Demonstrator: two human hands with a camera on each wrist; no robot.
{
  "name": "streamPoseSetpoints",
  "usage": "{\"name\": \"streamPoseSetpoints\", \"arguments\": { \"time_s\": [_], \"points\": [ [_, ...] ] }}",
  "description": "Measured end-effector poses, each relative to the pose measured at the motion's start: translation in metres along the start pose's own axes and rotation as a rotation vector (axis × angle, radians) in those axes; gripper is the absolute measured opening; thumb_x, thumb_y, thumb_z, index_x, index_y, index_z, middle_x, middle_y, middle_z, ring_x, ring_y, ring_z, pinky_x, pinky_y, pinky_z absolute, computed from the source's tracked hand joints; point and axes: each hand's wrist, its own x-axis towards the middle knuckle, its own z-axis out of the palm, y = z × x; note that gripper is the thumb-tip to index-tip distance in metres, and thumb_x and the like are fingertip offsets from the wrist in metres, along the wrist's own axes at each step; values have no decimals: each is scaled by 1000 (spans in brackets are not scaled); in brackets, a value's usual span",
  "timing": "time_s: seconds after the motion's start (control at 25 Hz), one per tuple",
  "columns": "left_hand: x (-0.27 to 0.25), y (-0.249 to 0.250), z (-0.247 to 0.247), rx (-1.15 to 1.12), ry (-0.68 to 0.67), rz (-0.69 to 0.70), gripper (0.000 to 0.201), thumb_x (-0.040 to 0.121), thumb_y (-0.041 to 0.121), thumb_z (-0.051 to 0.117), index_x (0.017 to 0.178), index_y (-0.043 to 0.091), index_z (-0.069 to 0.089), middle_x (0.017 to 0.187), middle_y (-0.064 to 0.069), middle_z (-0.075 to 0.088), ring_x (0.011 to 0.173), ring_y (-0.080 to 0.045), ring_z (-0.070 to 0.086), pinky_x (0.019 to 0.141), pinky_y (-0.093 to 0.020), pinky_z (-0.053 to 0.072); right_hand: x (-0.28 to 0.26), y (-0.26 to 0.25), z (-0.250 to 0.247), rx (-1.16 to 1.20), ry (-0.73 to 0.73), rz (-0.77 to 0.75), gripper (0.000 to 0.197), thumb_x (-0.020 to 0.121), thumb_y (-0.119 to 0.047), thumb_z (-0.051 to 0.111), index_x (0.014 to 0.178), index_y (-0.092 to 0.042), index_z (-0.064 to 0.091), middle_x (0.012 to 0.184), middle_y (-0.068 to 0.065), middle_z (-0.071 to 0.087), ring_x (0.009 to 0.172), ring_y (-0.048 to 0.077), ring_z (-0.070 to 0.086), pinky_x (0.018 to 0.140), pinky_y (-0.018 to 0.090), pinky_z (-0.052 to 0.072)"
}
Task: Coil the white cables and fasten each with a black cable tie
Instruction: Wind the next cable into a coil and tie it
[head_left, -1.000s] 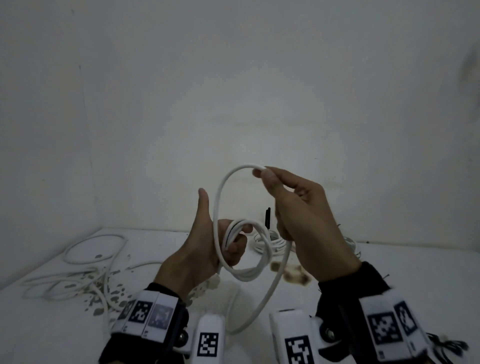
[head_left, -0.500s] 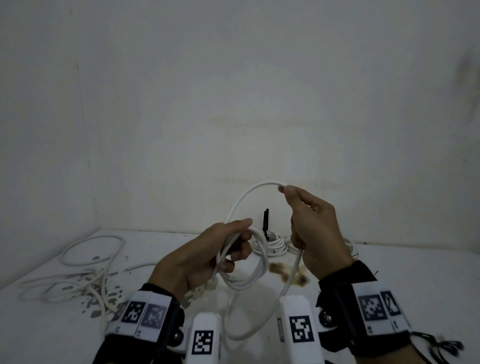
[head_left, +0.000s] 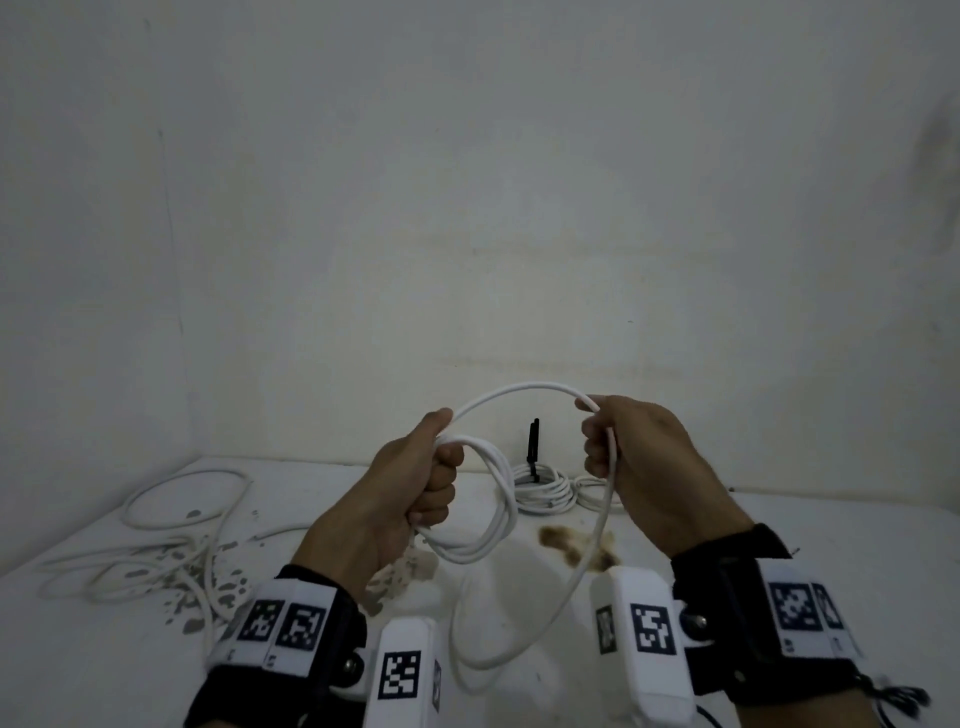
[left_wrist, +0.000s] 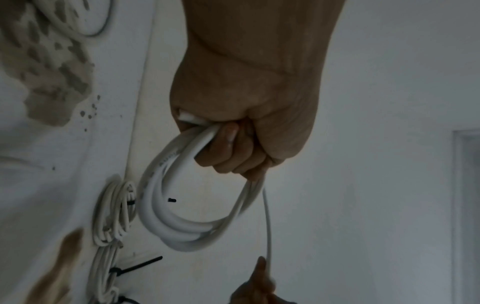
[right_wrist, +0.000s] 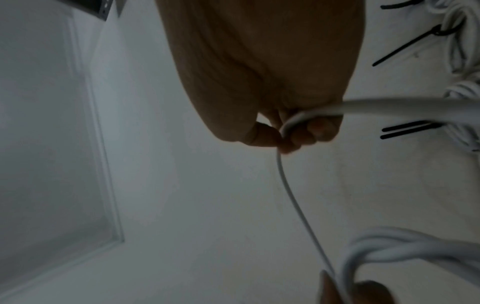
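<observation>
L hand (head_left: 410, 499) grip clenched round white cable (head_left: 498, 525) coil, R hand (head_left: 639, 467) pinches its loose strand.

Two tied coils (head_left: 540, 488), two hands (head_left: 410, 499)

Light: dim, brightest mid-wall in the head view; corners darker
Wrist views: murky, soft, cable edges blurred
</observation>
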Motion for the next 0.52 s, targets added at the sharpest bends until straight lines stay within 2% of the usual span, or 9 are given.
{"name": "streamPoseSetpoints", "arguments": {
  "time_s": [0.08,0.16,0.2,0.28,0.36,0.44,0.52],
  "points": [
    [0,-1,1,54,77,16,56,98,59,39,58,19,40,49,5,20,40,-11,14,40,-20,13,-5,-10,-8,16,-161,27,26,97,8,39,107,3,63,82,11,68,63,19,59,54,27,46],
    [0,-2,1,64,120,5,62,97,66,33,58,18,42,49,4,20,40,-12,14,40,-20,14,-13,-18,-14,-44,-245,6,20,101,3,45,110,3,63,101,14,75,78,28,72,64,30,60],
    [0,-3,0,79,138,2,60,99,62,32,60,18,42,49,4,21,39,-12,15,40,-20,14,-17,-20,-14,-103,-239,0,17,101,-4,50,110,2,63,100,17,75,78,32,73,64,33,62],
    [1,-4,1,124,170,7,53,102,52,33,65,17,42,47,4,23,38,-11,16,40,-20,14,-23,-17,-12,-311,-184,-13,17,101,-20,55,110,-11,67,78,22,71,60,33,69,50,34,57],
    [1,-3,2,155,204,15,50,103,49,34,67,16,42,46,5,24,36,-11,18,39,-20,16,-22,-11,-7,-438,-130,-53,20,104,-31,51,107,-24,69,56,12,55,42,22,53,41,27,44],
    [2,-3,2,172,249,18,49,102,51,35,68,16,44,44,6,25,35,-11,19,39,-19,17,-20,-10,-3,-357,-142,-10,27,107,-24,42,111,-21,68,55,3,43,42,15,38,41,25,36],
    [1,-2,1,171,268,14,49,102,51,36,70,16,44,44,6,25,34,-11,19,39,-19,16,-24,-19,-1,-215,-292,46,31,105,-10,37,122,-13,64,63,6,53,51,18,45,46,30,44]
  ]
}}
